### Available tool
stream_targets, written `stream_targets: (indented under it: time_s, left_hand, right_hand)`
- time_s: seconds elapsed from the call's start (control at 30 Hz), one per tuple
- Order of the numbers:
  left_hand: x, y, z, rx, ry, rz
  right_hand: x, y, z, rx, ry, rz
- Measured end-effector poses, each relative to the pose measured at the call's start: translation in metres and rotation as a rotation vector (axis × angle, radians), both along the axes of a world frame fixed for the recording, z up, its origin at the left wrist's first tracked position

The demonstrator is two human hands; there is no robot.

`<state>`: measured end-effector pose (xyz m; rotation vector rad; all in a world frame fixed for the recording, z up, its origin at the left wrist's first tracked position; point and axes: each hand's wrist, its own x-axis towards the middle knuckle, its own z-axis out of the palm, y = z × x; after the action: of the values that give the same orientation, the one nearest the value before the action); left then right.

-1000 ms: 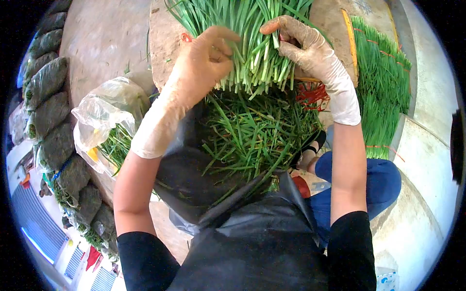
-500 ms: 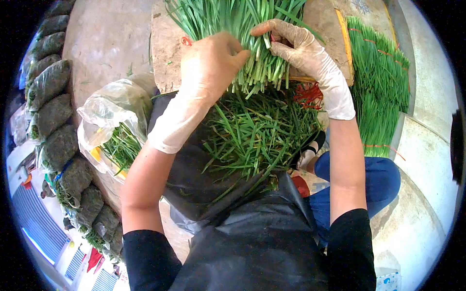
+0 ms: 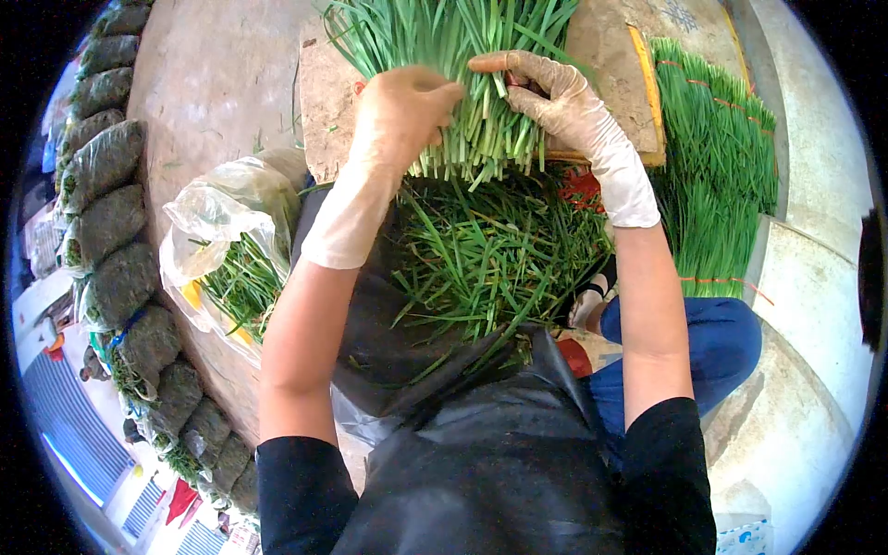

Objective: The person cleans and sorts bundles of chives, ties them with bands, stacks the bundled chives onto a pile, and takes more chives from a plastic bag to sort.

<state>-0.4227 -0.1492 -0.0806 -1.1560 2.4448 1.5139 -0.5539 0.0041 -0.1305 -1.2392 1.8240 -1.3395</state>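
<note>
Head view is showing a black apron spreading across the bottom, with a blue-clad leg bending at its right. Packed plastic bags are lining the left side in a long row, while banded green stalks are lying in a dense strip on the right. A worn board is supporting a loose bundle of green stalks at top centre, the pale cut ends pointing toward the apron. Loose green trimmings are heaping up below those ends, and a clear plastic bag is holding more greens beside them. The left hand, gloved and motion-blurred, is curling at the bundle's left side; whether its fingers are gripping, I cannot tell. The gloved right hand is pinching stalks narrowly between thumb and index finger at the bundle's right. Red ties are lying near the right wrist.
</note>
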Motion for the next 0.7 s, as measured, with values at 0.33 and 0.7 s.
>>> stream_targets:
  time_s: [0.33, 0.7]
  left_hand:
    - [0.022, 0.031, -0.006, -0.691, 0.288, -0.057]
    - [0.014, 0.024, -0.001, 0.078, 0.157, 0.248]
  right_hand:
    - [0.003, -0.001, 0.0, -0.088, -0.104, -0.011]
    - [0.005, 0.001, -0.003, -0.111, -0.067, -0.099]
